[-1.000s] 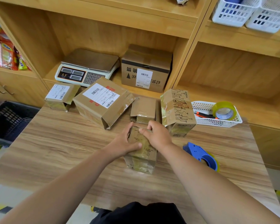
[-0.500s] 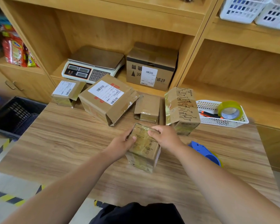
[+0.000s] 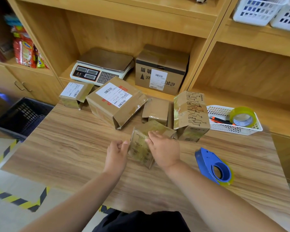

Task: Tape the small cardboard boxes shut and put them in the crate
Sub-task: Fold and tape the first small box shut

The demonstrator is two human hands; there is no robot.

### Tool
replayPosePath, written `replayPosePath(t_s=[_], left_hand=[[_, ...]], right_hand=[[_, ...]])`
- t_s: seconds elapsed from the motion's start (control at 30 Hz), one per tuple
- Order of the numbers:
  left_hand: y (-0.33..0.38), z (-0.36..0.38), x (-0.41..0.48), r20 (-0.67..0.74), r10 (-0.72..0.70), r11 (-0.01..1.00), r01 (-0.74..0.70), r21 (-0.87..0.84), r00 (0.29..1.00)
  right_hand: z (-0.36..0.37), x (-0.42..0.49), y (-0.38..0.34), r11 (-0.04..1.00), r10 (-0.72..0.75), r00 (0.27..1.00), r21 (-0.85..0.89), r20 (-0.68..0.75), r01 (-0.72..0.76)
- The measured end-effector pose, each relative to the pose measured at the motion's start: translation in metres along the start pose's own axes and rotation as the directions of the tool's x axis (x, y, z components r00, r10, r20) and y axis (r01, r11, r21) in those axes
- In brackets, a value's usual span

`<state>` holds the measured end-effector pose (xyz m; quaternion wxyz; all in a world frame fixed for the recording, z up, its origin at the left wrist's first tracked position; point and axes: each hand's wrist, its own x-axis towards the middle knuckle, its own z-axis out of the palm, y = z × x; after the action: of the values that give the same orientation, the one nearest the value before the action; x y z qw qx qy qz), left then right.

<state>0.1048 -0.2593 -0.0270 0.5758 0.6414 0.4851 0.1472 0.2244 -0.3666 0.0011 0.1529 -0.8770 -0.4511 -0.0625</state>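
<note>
Wood table (image 3: 65,148) mid-frame: small box (image 3: 141,153) tipped on edge, right hand (image 3: 164,149) gripping its top, left hand (image 3: 116,153) loosely curled against its left edge, so I'd rub the tape flat before moving it to the crate (image 3: 18,118) at left.

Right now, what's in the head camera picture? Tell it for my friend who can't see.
A right hand holds a small taped box tilted on a table, the left hand at its edge. More boxes stand behind, a blue tape dispenser lies to the right, a dark crate sits left.
</note>
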Motion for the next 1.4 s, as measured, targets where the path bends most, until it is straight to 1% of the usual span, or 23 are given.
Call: replayPosePath(t_s=[0.07,0.13,0.27,0.3,0.37,0.4,0.43,0.5,0.6,0.63,0.67,0.73,0.8,0.87,0.93,1.0,1.1,1.2,1.33,1.4], left_hand=[[0.000,0.002,-0.006,0.031,-0.066,0.994,0.068,-0.082,0.997],[-0.003,0.004,-0.009,0.063,-0.140,0.982,0.147,-0.118,0.988],[-0.016,0.007,-0.006,0.119,-0.218,0.960,0.234,-0.151,0.969],[-0.019,0.007,-0.004,0.117,-0.220,0.962,0.235,-0.136,0.968],[-0.017,0.005,-0.005,0.084,-0.195,0.974,0.203,-0.099,0.977],[-0.017,0.005,-0.004,0.063,-0.178,0.980,0.183,-0.083,0.982],[-0.019,0.007,-0.002,0.051,-0.177,0.981,0.180,-0.065,0.983],[-0.016,0.011,-0.001,0.074,-0.207,0.977,0.210,-0.028,0.975],[-0.021,0.022,0.007,0.134,-0.250,0.968,0.248,0.032,0.959],[-0.023,0.023,0.008,0.140,-0.260,0.965,0.254,0.055,0.955],[-0.025,0.025,0.010,0.146,-0.274,0.961,0.266,0.075,0.951],[-0.028,0.026,0.012,0.173,-0.306,0.952,0.297,0.076,0.936],[-0.029,0.025,0.012,0.189,-0.315,0.948,0.318,0.016,0.930],[-0.030,0.024,0.014,0.164,-0.330,0.937,0.343,-0.060,0.930],[-0.031,0.022,0.018,0.135,-0.349,0.923,0.365,-0.123,0.928],[-0.032,0.021,0.021,0.117,-0.362,0.913,0.377,-0.157,0.925],[-0.030,0.022,0.022,0.121,-0.364,0.899,0.382,-0.214,0.924],[-0.027,0.024,0.025,0.109,-0.363,0.892,0.379,-0.247,0.925],[-0.028,0.024,0.023,0.111,-0.354,0.891,0.371,-0.262,0.928],[-0.026,0.026,0.019,0.093,-0.369,0.884,0.380,-0.272,0.925]], right_hand=[[0.008,-0.006,-0.008,0.996,-0.081,0.996,-0.026,0.039,0.082],[0.017,-0.015,-0.013,0.985,-0.163,0.982,-0.036,0.091,0.167],[0.036,-0.034,-0.022,0.976,-0.205,0.954,-0.022,0.220,0.215],[0.039,-0.036,-0.023,0.973,-0.222,0.944,-0.007,0.242,0.231],[0.042,-0.038,-0.019,0.958,-0.285,0.928,0.056,0.240,0.280],[0.041,-0.036,-0.013,0.956,-0.293,0.929,0.085,0.226,0.281],[0.040,-0.031,-0.008,0.956,-0.293,0.925,0.088,0.242,0.280],[0.033,-0.020,0.002,0.960,-0.278,0.908,0.062,0.313,0.273],[0.029,-0.011,0.016,0.961,-0.275,0.854,0.114,0.442,0.251],[0.029,-0.011,0.020,0.963,-0.270,0.859,0.125,0.434,0.239],[0.031,-0.010,0.026,0.968,-0.251,0.878,0.120,0.407,0.221],[0.029,-0.006,0.039,0.991,-0.127,0.911,0.082,0.392,0.103],[0.024,0.000,0.052,0.997,0.011,0.925,0.061,0.380,-0.037],[0.021,0.004,0.064,0.992,0.086,0.926,0.052,0.369,-0.113],[0.019,0.007,0.069,0.977,0.119,0.900,0.112,0.418,-0.182],[0.022,0.007,0.069,0.932,0.159,0.848,0.207,0.505,-0.297],[0.027,0.006,0.066,0.791,0.241,0.783,0.351,0.574,-0.501],[0.028,0.007,0.066,0.709,0.274,0.759,0.410,0.590,-0.574],[0.028,0.010,0.066,0.584,0.323,0.686,0.433,0.652,-0.686],[0.026,0.012,0.064,0.543,0.339,0.664,0.437,0.667,-0.717]])
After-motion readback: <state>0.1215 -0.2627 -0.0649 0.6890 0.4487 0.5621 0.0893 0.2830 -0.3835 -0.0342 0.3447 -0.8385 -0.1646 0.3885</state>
